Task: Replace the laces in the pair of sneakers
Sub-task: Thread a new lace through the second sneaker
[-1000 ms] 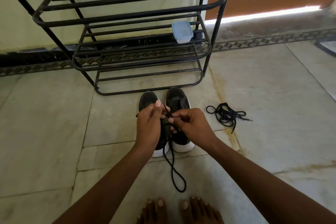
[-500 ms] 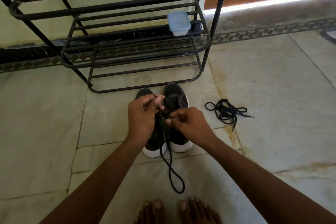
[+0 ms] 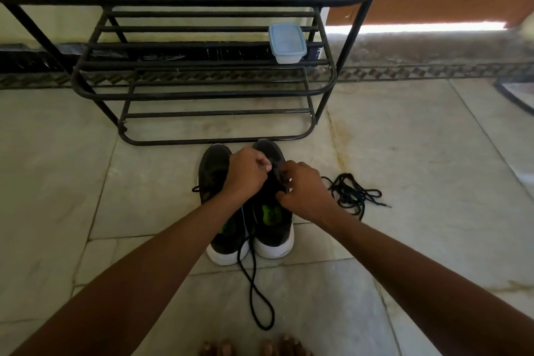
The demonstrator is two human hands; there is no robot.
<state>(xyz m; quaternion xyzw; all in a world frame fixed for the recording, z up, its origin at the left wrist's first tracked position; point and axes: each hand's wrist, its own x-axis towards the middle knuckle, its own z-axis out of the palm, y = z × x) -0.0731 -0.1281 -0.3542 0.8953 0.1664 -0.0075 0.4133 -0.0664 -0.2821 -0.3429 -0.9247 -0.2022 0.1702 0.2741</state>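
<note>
Both hands, left hand (image 3: pixel 245 173) and right hand (image 3: pixel 303 191), pinch the black lace (image 3: pixel 254 283) at the right sneaker (image 3: pixel 274 228) eyelets, mid-threading; next probably pull slack through.

Black sneakers (image 3: pixel 271 228) (white soles, green insole marks), black laces (image 3: pixel 351 192), pale-blue box (image 3: pixel 287 42), black rack (image 3: pixel 185 0).

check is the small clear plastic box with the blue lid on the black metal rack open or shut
Shut. The blue lid sits flat and square on the small clear plastic box, on the black metal rack. What it holds cannot be told.
</note>
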